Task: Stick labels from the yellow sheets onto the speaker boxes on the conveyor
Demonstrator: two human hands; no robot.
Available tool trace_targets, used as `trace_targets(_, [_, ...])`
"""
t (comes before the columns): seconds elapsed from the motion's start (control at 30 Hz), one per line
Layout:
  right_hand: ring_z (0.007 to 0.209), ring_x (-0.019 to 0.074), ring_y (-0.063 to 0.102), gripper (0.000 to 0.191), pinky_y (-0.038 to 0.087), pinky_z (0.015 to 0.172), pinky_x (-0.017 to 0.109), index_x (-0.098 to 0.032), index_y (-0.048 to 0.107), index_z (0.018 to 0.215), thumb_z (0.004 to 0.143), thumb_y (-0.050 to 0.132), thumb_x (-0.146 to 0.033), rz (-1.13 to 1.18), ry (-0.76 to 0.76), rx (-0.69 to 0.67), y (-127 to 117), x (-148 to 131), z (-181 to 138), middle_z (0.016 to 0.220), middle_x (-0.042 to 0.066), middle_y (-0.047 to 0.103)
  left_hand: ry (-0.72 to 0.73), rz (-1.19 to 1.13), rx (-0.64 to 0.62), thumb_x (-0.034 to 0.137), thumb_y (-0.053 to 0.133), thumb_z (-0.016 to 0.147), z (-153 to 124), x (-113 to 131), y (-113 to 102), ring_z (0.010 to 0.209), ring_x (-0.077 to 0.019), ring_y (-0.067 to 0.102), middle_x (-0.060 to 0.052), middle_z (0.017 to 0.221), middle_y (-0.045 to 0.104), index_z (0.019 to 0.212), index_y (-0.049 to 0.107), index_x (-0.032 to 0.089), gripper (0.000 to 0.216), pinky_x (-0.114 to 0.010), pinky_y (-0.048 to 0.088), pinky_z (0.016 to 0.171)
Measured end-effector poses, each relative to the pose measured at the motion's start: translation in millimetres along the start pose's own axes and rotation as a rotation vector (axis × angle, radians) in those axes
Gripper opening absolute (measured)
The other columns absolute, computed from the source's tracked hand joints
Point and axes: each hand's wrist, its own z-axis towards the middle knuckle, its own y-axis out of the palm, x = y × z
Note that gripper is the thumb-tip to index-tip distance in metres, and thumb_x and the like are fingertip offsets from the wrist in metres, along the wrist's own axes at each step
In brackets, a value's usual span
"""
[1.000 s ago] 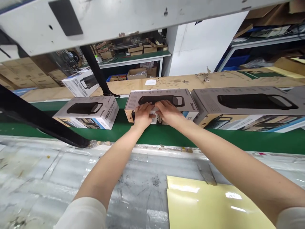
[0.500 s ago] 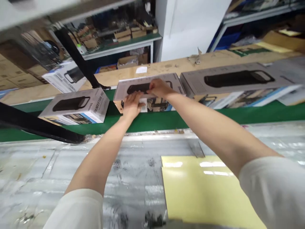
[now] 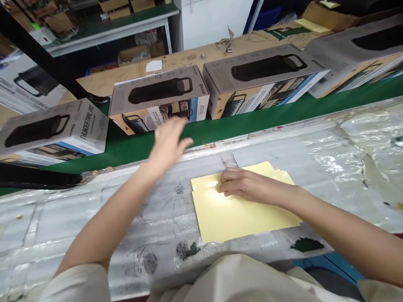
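My left hand [image 3: 170, 140] is slightly blurred, its fingers stretched out and thumb apart, near the lower front edge of a printed retail box [image 3: 126, 100]. The box lies on the green strip and shows a black cylindrical device with a handle. Over the glossy yellow sheets [image 3: 214, 222] on the work surface is my right hand [image 3: 241, 184], fingers curled together, fingertips at the top sheet. Whatever may be between those fingers is hidden.
Similar boxes stand to the left [image 3: 88, 126] and right [image 3: 220, 79] along the green strip [image 3: 132, 147]. A black post [image 3: 47, 58] rises at the left. Clear plastic film [image 3: 126, 235] covers the near work surface. Behind are a wooden ledge [image 3: 189, 58] and a shelf with cartons.
My right hand has left the box top and come down to the yellow sheets. My left hand has drawn back slightly from the box. The view has shifted.
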Motion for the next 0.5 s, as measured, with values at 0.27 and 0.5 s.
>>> trace_targets(0.27, [0.081,0.0206,0.059,0.039,0.045,0.073,0.033,-0.018,0.073,0.086,0.107,0.040,-0.011,-0.069,-0.104,-0.019,2.9,9.5,5.5,0.085,0.008,0.064,0.206,-0.119,-0.445,0.032,0.078,0.091,-112.7,77.8,51.4,0.098,-0.0219,0.058,-0.003,0.100,0.064,0.093,0.062,0.020,0.020,-0.034,0.041,0.085])
trace_targets(0.5, [0.087,0.0197,0.062,0.035,0.049,0.075,0.031,-0.018,0.079,0.106,0.110,0.045,-0.025,-0.004,-0.127,0.046,4.1,16.5,-4.8,0.095,0.011,0.063,0.277,-0.126,-0.318,0.038,0.074,0.095,-125.2,61.7,67.9,0.098,-0.0191,0.055,-0.003,0.104,0.063,0.111,0.071,0.021,0.024,-0.032,0.036,0.087])
